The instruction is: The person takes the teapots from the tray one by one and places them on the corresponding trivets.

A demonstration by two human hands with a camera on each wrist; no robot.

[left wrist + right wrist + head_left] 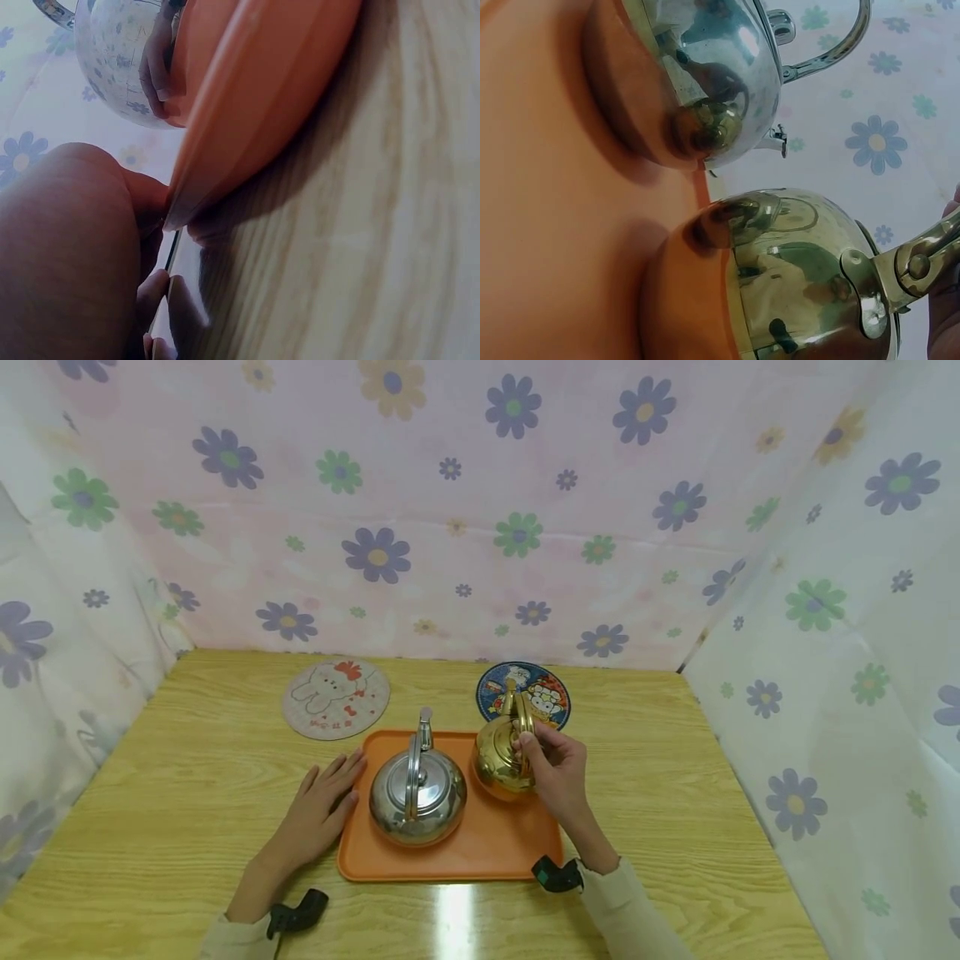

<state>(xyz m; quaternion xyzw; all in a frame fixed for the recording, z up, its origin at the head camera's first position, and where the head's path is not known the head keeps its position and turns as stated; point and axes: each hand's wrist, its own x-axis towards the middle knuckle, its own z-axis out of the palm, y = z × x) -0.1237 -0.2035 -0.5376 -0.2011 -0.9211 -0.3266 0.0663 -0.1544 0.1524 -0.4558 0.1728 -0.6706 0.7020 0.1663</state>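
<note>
A gold kettle (498,755) is at the right part of an orange tray (480,860), its base apparently on the tray. My right hand (561,770) grips its raised handle, with the thumb on the near side. In the right wrist view the gold kettle (795,285) fills the lower part, and only a bit of the hand shows at the right edge. Left of it on the tray stands a silver kettle (431,814), handle up and spout pointing away. My left hand (318,814) lies with extended fingers against the tray's left edge, the thumb touching the rim (210,142).
Two round mats lie at the back of the wooden table (660,827): a pink one (360,710) with a rabbit at left, and a dark blue patterned one (491,685) at right, partly behind the gold kettle. Flowered cloth (465,502) encloses the back and sides.
</note>
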